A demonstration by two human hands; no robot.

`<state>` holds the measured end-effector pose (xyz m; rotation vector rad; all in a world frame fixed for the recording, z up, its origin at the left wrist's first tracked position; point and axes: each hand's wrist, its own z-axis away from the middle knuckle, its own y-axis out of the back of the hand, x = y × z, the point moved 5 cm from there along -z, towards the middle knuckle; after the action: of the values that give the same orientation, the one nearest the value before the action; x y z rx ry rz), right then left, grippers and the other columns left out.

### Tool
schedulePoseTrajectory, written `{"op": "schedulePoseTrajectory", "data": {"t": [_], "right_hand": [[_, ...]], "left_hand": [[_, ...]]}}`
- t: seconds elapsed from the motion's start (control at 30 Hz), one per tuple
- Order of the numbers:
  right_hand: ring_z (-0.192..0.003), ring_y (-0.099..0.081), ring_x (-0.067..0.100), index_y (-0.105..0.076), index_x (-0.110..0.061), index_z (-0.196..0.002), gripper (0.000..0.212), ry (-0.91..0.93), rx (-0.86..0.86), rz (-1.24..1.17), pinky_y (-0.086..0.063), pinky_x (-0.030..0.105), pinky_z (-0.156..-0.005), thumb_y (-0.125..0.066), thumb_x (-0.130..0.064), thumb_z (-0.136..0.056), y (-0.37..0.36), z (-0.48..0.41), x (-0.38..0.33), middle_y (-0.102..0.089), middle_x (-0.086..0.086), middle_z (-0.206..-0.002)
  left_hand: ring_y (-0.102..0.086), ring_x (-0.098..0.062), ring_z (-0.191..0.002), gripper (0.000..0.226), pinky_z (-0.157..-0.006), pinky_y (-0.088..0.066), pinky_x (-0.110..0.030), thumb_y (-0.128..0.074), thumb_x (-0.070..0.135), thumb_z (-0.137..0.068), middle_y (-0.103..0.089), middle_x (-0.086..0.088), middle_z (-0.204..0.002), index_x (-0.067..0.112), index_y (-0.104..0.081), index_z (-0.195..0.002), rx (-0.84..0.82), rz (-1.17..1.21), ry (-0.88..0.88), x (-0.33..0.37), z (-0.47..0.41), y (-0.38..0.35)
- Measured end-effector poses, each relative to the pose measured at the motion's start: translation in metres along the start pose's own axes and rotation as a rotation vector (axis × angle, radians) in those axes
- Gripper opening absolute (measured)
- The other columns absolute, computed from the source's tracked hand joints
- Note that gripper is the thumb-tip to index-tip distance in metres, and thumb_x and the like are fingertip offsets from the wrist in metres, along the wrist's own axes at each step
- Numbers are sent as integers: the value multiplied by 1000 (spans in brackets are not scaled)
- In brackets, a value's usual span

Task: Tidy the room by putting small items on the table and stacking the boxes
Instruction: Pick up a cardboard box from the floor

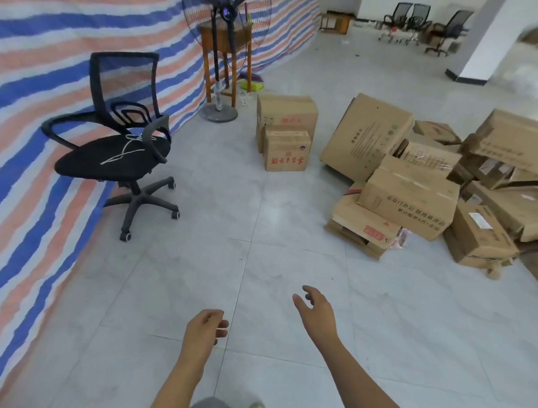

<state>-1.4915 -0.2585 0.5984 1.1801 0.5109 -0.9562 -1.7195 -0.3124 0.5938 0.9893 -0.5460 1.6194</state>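
**Empty hands, a leaning heap of boxes**

Both hands hang over the tiled floor [262, 210] with nothing in them. The left hand [205, 327] and the right hand [317, 306] have their fingers loosely curled and apart.

The boxes are all on the floor. A jumbled pile [409, 197] lies to the right, well ahead of the hands, with several cartons tilted, dented or propped on each other. Two more stand upright near the fan [219, 110], a small box [287, 153] just in front of a larger box [288, 113]. A white cord [126, 150] lies on the seat of the office chair [118, 167]. The tall wooden surface [242, 35] stands against the striped sheet, behind the fan.

The pile looks like the main hazard. Pulling out a carton that others lean on would likely send them sliding, and crushed boxes make a poor base for a stack. The surface looks narrow and high, with the fan's pole in front, so a reach there could knock the fan. The chair is on castors and may roll if leaned on.
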Motion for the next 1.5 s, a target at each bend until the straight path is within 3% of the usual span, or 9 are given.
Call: {"op": "schedulePoseTrajectory", "data": {"t": [0.13, 0.27, 0.33, 0.43, 0.63, 0.9, 1.17, 1.37, 1.5], "right_hand": [[-125, -44, 16, -45, -17, -135, 45, -62, -53, 70, -37, 26, -97, -52, -33, -93, -4, -25, 16, -51, 5, -131], [-126, -44, 15, -44, -16, -136, 46, -179, -11, 54, -38, 26, -96, -51, -34, -94, 8, -73, 24, -50, 6, -134], [-126, -44, 16, -44, -16, -136, 46, -221, 40, 42, -39, 26, -95, -51, -34, -94, 17, -101, 21, -50, 7, -134], [-126, -45, 18, -44, -14, -136, 45, -272, 128, 14, -38, 26, -94, -51, -31, -94, 30, -139, 11, -49, 9, -134], [-125, -46, 18, -42, -14, -137, 45, -367, 280, -46, -39, 26, -94, -50, -29, -95, 49, -205, -24, -49, 9, -135], [-124, -45, 18, -43, -16, -136, 45, -562, 372, -79, -38, 29, -96, -51, -29, -94, 68, -234, -11, -51, 8, -133], [-123, -48, 21, -43, -15, -136, 44, -625, 394, -155, -40, 30, -97, -48, -31, -95, 128, -330, 23, -51, 10, -134], [-124, -47, 23, -41, -14, -137, 45, -570, 424, -200, -41, 33, -98, -47, -29, -96, 241, -444, 31, -49, 11, -136], [-119, -49, 24, -43, -13, -136, 42, -533, 481, -204, -42, 33, -93, -45, -24, -96, 316, -492, 41, -53, 11, -130]], "left_hand": [[-58, -25, -75, 14, -66, -43, -29, -47, 10, -96, -64, -13, -85, 2, -58, -97, 9, -29, 81, 11, -44, -15], [-58, -31, -85, 16, -76, -45, -34, -45, 7, -96, -62, -17, -97, -3, -55, -103, -24, -88, 114, 40, -107, -42], [-58, -29, -84, 15, -75, -46, -33, -46, 8, -97, -63, -16, -93, -1, -55, -104, -77, -119, 122, 61, -142, -61], [-57, -22, -73, 14, -65, -42, -28, -49, 10, -94, -62, -11, -83, 1, -58, -101, -165, -126, 76, 109, -195, -94], [-58, -20, -71, 9, -64, -41, -28, -50, 11, -93, -63, -9, -83, 5, -58, -91, -303, -154, -38, 208, -277, -155], [-57, -20, -67, 13, -61, -39, -27, -50, 11, -92, -64, -11, -81, 8, -58, -83, -541, -389, 140, 191, -312, -227], [-56, -21, -66, 17, -62, -38, -27, -49, 10, -92, -62, -11, -78, 7, -56, -77, -507, -446, 45, 249, -373, -330], [-55, -24, -69, 10, -60, -37, -27, -51, 8, -93, -62, -14, -79, 1, -57, -90, -330, -380, 81, 289, -418, -409], [-56, -27, -74, 10, -62, -38, -28, -50, 9, -93, -62, -16, -87, 0, -56, -94, -364, -353, 32, 324, -423, -495]]}}
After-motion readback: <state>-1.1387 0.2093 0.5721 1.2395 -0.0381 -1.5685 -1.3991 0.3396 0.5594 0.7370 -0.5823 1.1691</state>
